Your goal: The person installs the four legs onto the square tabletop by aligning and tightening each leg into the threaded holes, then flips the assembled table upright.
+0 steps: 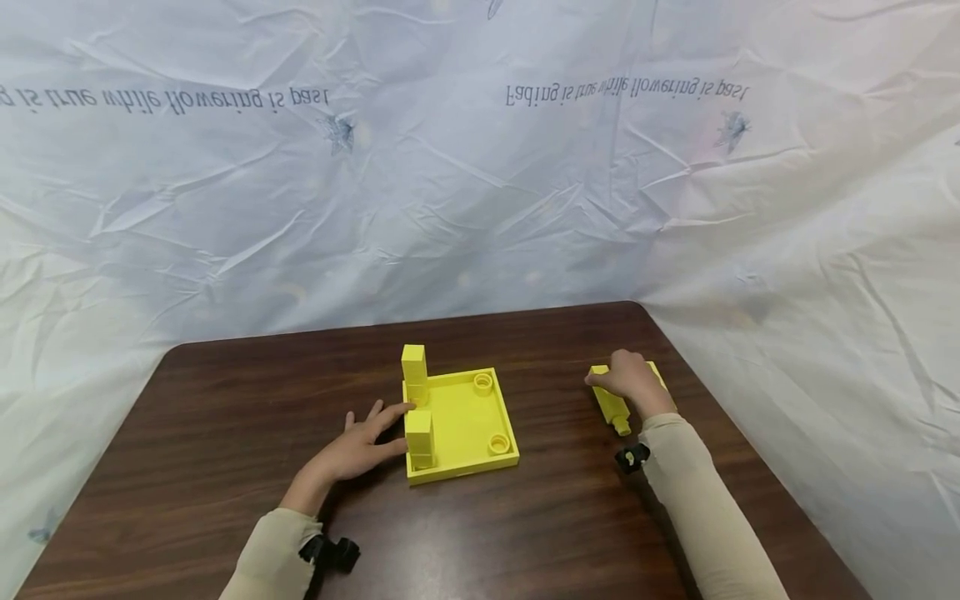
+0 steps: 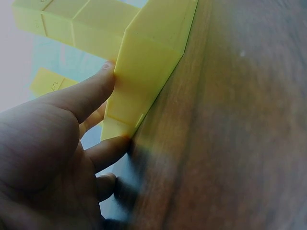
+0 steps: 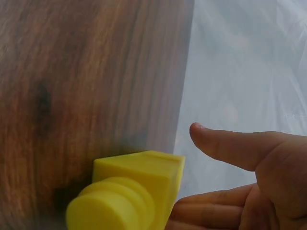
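A yellow square tray (image 1: 468,417) lies mid-table. Two yellow posts stand in its left corners, one far (image 1: 414,373) and one near (image 1: 419,437); round sockets (image 1: 483,383) mark its right corners. My left hand (image 1: 367,446) lies flat on the table, its straight fingers pressed against the tray's left wall (image 2: 144,72). My right hand (image 1: 626,382) rests over the far end of a third yellow post (image 1: 613,410), which lies on its side. In the right wrist view its fingers touch that post (image 3: 139,179) while the thumb (image 3: 225,143) stays clear of it.
Another yellow piece (image 1: 658,373) lies partly hidden behind my right hand, close to the table's right edge. The dark wooden table (image 1: 225,417) is ringed by a white plastic sheet (image 1: 450,208) at the back and right. Black wrist mounts (image 1: 633,457) sit on both sleeves.
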A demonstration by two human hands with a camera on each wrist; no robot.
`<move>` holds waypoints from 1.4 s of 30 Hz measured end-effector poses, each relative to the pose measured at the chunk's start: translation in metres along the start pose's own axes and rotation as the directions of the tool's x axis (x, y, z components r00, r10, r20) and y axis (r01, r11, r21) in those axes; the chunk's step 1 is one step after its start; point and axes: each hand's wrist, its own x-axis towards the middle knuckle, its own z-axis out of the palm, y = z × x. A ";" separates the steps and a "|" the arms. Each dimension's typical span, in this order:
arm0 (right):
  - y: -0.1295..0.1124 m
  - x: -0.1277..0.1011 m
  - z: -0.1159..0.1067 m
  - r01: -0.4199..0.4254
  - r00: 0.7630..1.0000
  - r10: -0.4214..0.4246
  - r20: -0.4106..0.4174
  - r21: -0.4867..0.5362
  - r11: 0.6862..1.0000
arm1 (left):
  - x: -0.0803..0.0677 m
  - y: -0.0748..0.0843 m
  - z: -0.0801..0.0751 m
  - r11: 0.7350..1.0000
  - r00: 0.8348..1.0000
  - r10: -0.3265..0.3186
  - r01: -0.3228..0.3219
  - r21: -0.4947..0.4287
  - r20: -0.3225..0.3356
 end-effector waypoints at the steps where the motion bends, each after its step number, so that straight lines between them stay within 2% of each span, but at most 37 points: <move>1: 0.001 0.000 0.000 0.000 1.000 0.000 -0.003 0.003 1.000 | 0.000 0.000 0.000 1.000 1.000 -0.001 0.001 0.000 0.000; 14: 0.011 0.003 0.010 0.017 1.000 -0.017 -0.009 0.004 1.000 | -0.001 0.002 0.001 1.000 1.000 -0.012 0.012 -0.004 -0.002; 24: 0.006 0.003 0.007 0.071 0.997 -0.072 0.002 0.119 0.990 | 0.000 -0.002 0.003 1.000 1.000 -0.012 0.012 -0.007 0.004; 28: -0.003 0.002 0.007 0.119 0.993 -0.117 -0.023 0.165 0.979 | 0.001 -0.003 0.003 1.000 1.000 -0.015 0.015 -0.009 0.008; 33: -0.023 -0.003 0.001 0.153 0.988 -0.157 -0.008 0.280 0.948 | 0.001 -0.003 0.002 1.000 1.000 -0.015 0.015 -0.003 0.009; 42: -0.062 -0.010 -0.006 0.269 0.961 -0.275 -0.033 0.354 0.896 | 0.000 -0.002 0.002 1.000 1.000 -0.020 0.020 0.000 0.005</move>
